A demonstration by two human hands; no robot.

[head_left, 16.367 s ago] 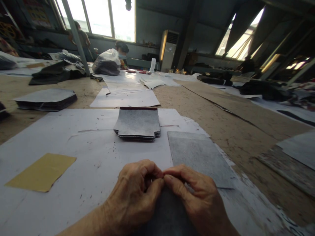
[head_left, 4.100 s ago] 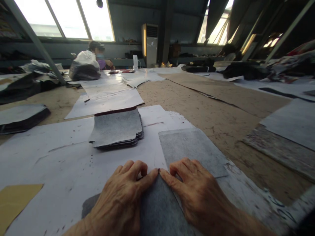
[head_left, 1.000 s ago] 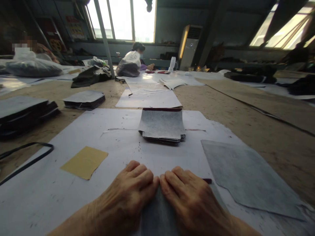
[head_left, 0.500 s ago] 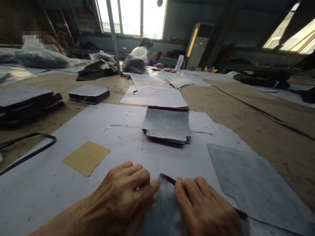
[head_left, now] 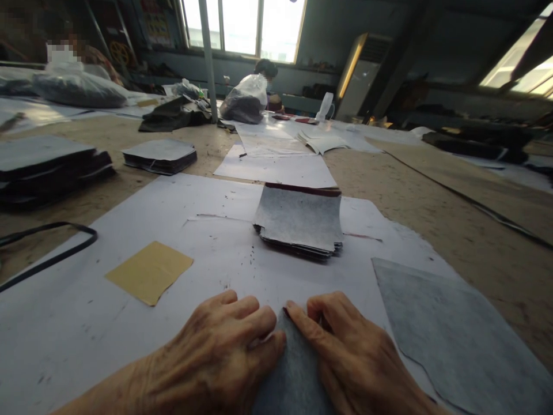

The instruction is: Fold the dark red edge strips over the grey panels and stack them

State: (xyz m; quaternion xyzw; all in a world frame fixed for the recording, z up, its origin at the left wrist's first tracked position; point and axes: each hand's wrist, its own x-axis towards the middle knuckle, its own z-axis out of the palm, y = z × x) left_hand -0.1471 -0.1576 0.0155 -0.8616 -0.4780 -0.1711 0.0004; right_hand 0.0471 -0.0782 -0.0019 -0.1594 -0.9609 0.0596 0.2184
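A grey-backed sheet piece (head_left: pixel 294 369), perhaps leather or fabric, lies in front of me with a dark red edge showing at its far corner. My left hand (head_left: pixel 228 340) is curled closed at its left side, the thumb holding the piece's edge. On the other side, my right hand (head_left: pixel 354 346) grips the piece too; its index finger presses the folded red edge at the far end while the other fingers bend under. Beyond the hands rests a stack of similar grey pieces (head_left: pixel 300 216) with a dark red folded edge along the top. The near end of my piece is cut off by the frame.
White paper (head_left: pixel 207 242) covers the table. To the left are a yellow square (head_left: pixel 151 272), a black strap (head_left: pixel 56 271) and dark stacks (head_left: pixel 159 157). A larger grey sheet (head_left: pixel 449 328) lies right. Two people sit at the back behind plastic bags (head_left: pixel 246 98).
My right hand has shifted left along the red edge, its index finger now stretched to the far corner. My left hand keeps its place. The view has tilted slightly.
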